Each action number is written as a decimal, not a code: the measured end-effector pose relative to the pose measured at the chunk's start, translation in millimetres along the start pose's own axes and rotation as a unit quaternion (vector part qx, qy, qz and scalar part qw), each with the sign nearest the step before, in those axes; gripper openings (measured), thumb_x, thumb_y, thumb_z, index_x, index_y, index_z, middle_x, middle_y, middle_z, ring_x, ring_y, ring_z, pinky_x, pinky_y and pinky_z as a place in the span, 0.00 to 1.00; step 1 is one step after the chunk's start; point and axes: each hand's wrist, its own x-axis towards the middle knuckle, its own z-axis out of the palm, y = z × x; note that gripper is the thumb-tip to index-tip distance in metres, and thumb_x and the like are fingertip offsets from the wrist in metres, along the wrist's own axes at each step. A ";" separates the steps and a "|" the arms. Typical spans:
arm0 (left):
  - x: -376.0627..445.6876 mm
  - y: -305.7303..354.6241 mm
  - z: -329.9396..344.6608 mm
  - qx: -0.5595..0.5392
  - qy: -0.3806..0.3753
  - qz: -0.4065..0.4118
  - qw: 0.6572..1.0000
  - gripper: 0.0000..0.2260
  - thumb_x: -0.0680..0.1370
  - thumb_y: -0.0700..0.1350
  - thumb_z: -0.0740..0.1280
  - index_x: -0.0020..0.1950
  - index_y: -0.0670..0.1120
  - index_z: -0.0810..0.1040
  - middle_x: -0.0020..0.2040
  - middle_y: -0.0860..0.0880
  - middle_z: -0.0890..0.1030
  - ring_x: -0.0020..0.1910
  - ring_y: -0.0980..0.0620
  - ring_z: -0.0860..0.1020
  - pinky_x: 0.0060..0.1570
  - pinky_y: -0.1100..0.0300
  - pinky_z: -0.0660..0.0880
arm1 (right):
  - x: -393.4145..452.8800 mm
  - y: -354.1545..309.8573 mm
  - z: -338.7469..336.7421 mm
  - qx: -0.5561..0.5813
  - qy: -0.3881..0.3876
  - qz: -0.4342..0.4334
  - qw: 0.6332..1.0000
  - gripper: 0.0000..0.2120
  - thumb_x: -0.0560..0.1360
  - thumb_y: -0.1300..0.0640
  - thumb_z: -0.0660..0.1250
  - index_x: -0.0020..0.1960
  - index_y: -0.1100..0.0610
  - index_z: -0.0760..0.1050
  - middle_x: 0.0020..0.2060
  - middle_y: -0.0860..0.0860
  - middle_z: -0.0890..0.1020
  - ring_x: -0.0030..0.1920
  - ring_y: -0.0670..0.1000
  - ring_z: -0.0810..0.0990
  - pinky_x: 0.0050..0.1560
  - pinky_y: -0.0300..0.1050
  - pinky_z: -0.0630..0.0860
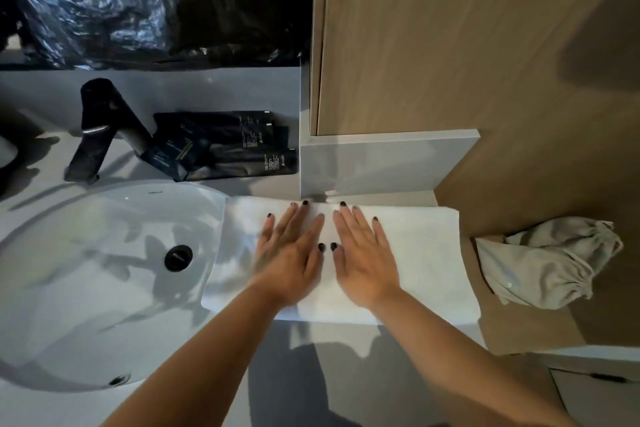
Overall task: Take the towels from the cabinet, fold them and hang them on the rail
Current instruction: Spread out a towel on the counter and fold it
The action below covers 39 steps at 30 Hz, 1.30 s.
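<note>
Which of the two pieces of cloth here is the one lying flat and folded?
The white towel on the counter beside the sink, pressed flat under the left hand and right hand. The grey cloth to its right is crumpled.

Dim, hard shadows, wide-angle distortion

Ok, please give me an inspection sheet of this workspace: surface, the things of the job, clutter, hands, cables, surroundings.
Surface: grey counter with a white sink set in it.
Job's things: one white towel, folded flat, its left end over the sink rim; no rail in view.
Clutter: dark sachets behind the sink; crumpled grey cloth bag right of the towel.
Hands: left hand and right hand lie flat on the towel, side by side, fingers straight.
Cables: nothing seen.
Surroundings: black faucet, black plastic sheet behind, wooden panel at right.
</note>
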 end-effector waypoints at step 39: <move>-91.5 -31.7 -2.6 0.005 -0.061 -0.090 0.994 0.37 0.71 0.70 0.27 0.74 0.52 0.23 0.77 0.47 0.27 0.76 0.48 0.28 0.75 0.45 0.33 | -118.1 72.5 -9.6 -0.051 -0.048 0.142 0.987 0.44 0.65 0.29 0.18 0.75 0.51 0.24 0.75 0.50 0.27 0.76 0.53 0.28 0.75 0.59 0.35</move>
